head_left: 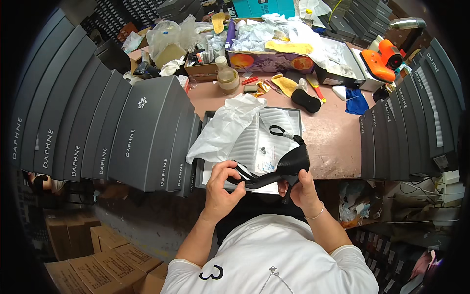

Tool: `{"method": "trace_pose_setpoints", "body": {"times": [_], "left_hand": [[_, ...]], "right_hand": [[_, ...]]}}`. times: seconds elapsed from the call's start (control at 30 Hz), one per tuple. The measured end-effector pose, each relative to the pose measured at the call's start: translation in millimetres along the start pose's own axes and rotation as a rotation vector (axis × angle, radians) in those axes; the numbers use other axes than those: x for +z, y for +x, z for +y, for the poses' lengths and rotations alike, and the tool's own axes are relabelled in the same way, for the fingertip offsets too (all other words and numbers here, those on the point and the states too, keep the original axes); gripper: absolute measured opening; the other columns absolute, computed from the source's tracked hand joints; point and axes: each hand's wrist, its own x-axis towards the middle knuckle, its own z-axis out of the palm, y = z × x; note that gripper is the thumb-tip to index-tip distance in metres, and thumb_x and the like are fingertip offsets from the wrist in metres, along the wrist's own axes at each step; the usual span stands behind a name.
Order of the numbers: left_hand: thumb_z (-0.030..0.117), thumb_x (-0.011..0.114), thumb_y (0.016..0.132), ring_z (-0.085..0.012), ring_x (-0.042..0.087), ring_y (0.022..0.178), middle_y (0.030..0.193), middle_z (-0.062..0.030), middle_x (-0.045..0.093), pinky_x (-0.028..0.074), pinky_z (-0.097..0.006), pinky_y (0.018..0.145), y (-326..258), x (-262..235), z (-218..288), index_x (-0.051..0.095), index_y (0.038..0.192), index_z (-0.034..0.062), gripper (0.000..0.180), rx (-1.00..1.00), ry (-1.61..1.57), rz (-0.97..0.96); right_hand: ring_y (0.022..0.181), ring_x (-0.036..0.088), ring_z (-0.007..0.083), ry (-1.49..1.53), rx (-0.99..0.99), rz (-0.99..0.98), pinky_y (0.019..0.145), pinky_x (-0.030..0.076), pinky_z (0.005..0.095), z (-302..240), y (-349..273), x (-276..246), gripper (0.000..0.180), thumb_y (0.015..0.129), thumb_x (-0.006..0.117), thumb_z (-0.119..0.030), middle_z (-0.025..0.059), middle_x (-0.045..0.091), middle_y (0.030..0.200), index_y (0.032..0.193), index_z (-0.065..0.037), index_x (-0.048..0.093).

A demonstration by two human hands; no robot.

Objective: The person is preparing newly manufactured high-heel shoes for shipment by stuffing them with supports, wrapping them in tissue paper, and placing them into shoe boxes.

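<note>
A black high-heeled sandal (295, 159) is held in front of me, over an open shoe box (299, 117). At its strappy toe end, my left hand (223, 192) has thumb and fingers closed on the shoe. My right hand (304, 192) grips the heel end, fingers wrapped partly out of sight. A thin looped ankle strap stands up above the heel cup. Inside the box lie white ribbed foam wrap (274, 120) and a small clear packet (267, 164). Crumpled white tissue paper (223, 130) spills over the box's left side.
Rows of grey shoe boxes (142, 132) stand at left, more boxes (396, 132) at right. Behind are a glass bottle (227, 78), a black brush-like pad (306, 100), a blue cloth (356, 101), an orange device (378, 64) and a paper-filled carton (269, 62).
</note>
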Motion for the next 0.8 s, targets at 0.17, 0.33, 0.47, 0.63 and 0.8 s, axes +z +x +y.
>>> {"method": "trace_pose_setpoints", "body": {"times": [0.17, 0.33, 0.47, 0.63, 0.8], "left_hand": [[-0.011, 0.051, 0.075, -0.0259, 0.061, 0.1, 0.103, -0.0134, 0.063, 0.045, -0.032, 0.092, -8, -14, -31, 0.061, 0.091, -0.0009, 0.022, -0.157, -0.447, 0.105], [-0.002, 0.062, 0.072, -0.0315, 0.058, 0.103, 0.103, -0.0121, 0.063, 0.045, -0.042, 0.095, -7, -11, -3, 0.064, 0.093, 0.0021, 0.022, 0.176, 0.022, 0.072], [0.0, 0.071, 0.069, -0.0305, 0.056, 0.104, 0.104, -0.0095, 0.059, 0.044, -0.044, 0.097, -9, 0, 1, 0.063, 0.094, 0.004, 0.026, 0.225, 0.114, 0.105], [0.003, 0.076, 0.069, -0.029, 0.056, 0.104, 0.102, -0.0081, 0.058, 0.044, -0.045, 0.097, -10, 0, -2, 0.064, 0.092, 0.0048, 0.025, 0.239, 0.11, 0.086], [0.0, 0.075, 0.07, -0.0285, 0.056, 0.104, 0.102, -0.0078, 0.058, 0.045, -0.044, 0.097, -11, 0, -2, 0.064, 0.087, 0.0049, 0.02, 0.243, 0.095, 0.059]], "right_hand": [[0.056, 0.058, 0.014, 0.029, 0.085, 0.068, 0.047, 0.049, 0.0267, -4, 0, -16, 0.056, 0.084, 0.058, -0.058, 0.0058, 0.059, 0.067, 0.096, -0.003, 0.058], [0.06, 0.057, 0.0148, -0.016, 0.065, 0.036, 0.05, 0.047, 0.0274, -5, 5, -15, 0.07, 0.087, 0.05, -0.062, 0.004, 0.058, 0.067, 0.103, 0.005, 0.061], [0.06, 0.057, 0.0147, 0.017, 0.077, 0.057, 0.049, 0.046, 0.0274, -4, 5, -12, 0.07, 0.087, 0.05, -0.062, 0.004, 0.057, 0.067, 0.103, 0.005, 0.061], [0.06, 0.056, 0.0144, -0.008, 0.058, 0.055, 0.048, 0.045, 0.0276, -7, 1, -8, 0.07, 0.085, 0.053, -0.062, 0.0037, 0.057, 0.066, 0.103, 0.005, 0.062], [0.057, 0.056, 0.0145, -0.104, -0.022, 0.051, 0.047, 0.046, 0.0271, -14, -2, 1, 0.073, 0.081, 0.058, -0.064, 0.0058, 0.058, 0.067, 0.101, 0.006, 0.061]]}}
